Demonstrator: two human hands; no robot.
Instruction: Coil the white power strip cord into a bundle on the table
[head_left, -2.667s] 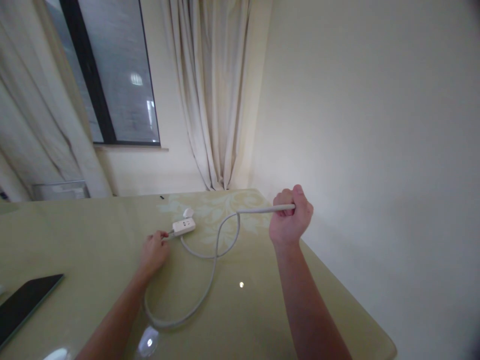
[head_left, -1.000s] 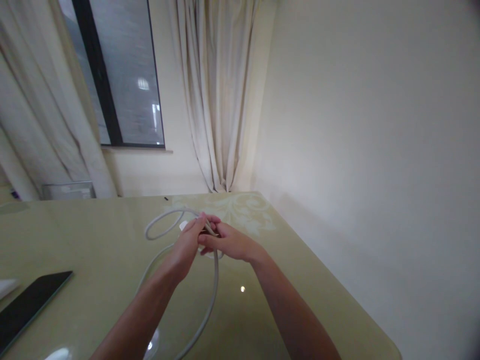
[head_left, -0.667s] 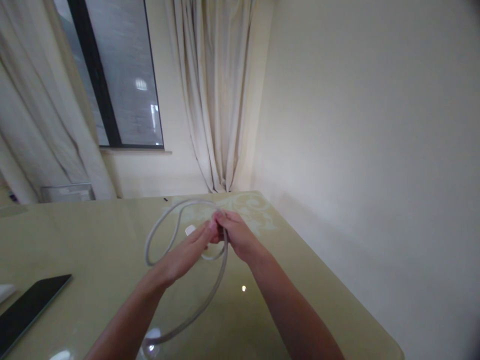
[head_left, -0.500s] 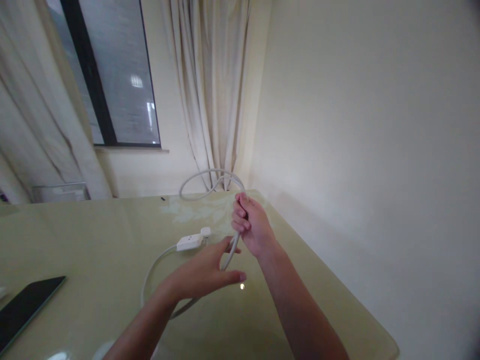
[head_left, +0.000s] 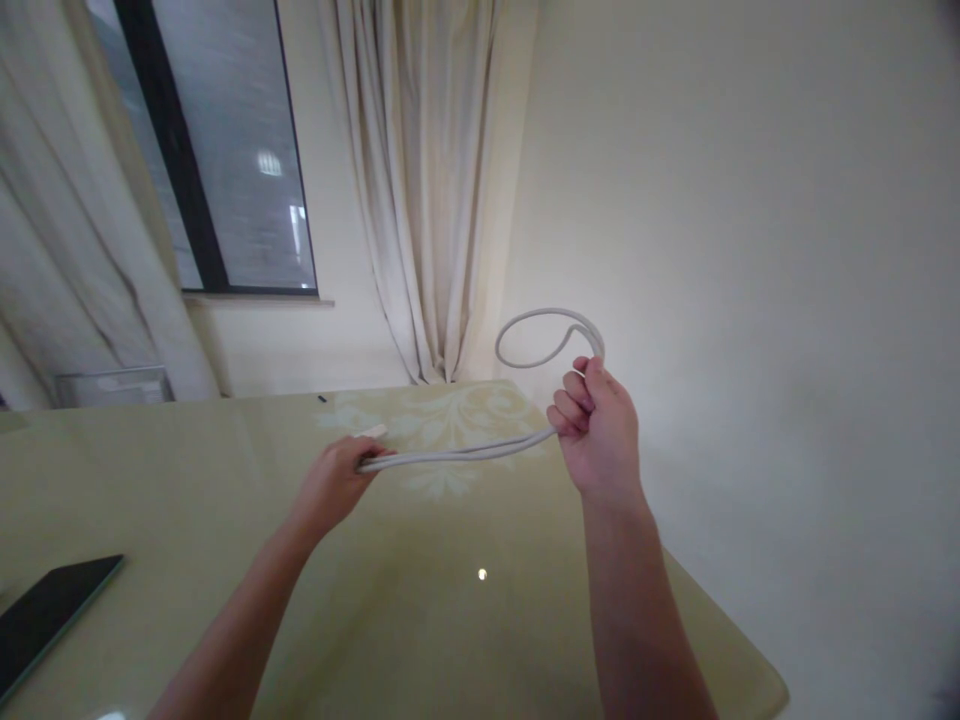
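A doubled light-grey power cord point(head_left: 465, 453) stretches between my two hands above the table. My right hand point(head_left: 598, 420) is closed round it on the right, and a loop of the cord rises beyond the fist and hangs out to the left in front of the wall. On the left, my left hand point(head_left: 341, 480) is closed round the other end of the doubled stretch. Just past its fingers shows a small bit of a white plug piece point(head_left: 373, 431); the rest of it is hidden behind the hand.
The glass-topped greenish table point(head_left: 450, 620) has a leaf pattern near its far corner. A dark flat tablet-like slab point(head_left: 56, 615) lies at the left edge. A small black object point(head_left: 322, 399) sits near the far edge. Curtains point(head_left: 420, 180), a window and a bare wall stand behind.
My left hand has closed on the cord and moved left. My right hand has moved right and slightly up, drawing the doubled cord out between them. The white plug piece is now mostly covered.
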